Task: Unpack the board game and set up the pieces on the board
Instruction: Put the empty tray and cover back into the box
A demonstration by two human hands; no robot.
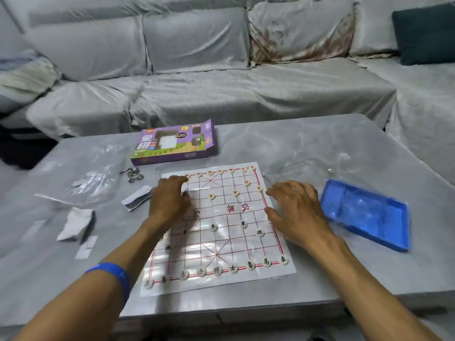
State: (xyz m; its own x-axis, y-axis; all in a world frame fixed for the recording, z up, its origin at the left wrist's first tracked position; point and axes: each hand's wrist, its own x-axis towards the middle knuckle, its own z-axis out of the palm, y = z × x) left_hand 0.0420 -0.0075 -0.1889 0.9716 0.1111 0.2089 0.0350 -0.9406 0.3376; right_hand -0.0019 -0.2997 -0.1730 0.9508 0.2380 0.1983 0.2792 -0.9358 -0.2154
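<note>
A paper Chinese chess board lies flat on the grey table. Small white round pieces stand on it: red-marked ones along the far row and black-marked ones along the near row, with others between. My left hand rests over the board's far left part, fingers loosely curled, covering some squares; whether it holds a piece is hidden. My right hand hovers at the board's right edge with fingers spread and relaxed, holding nothing. The purple game box lies open beyond the board.
A blue plastic tray sits right of the board. Clear plastic bags, folded papers and a metal wire puzzle lie to the left. A grey covered sofa stands behind the table.
</note>
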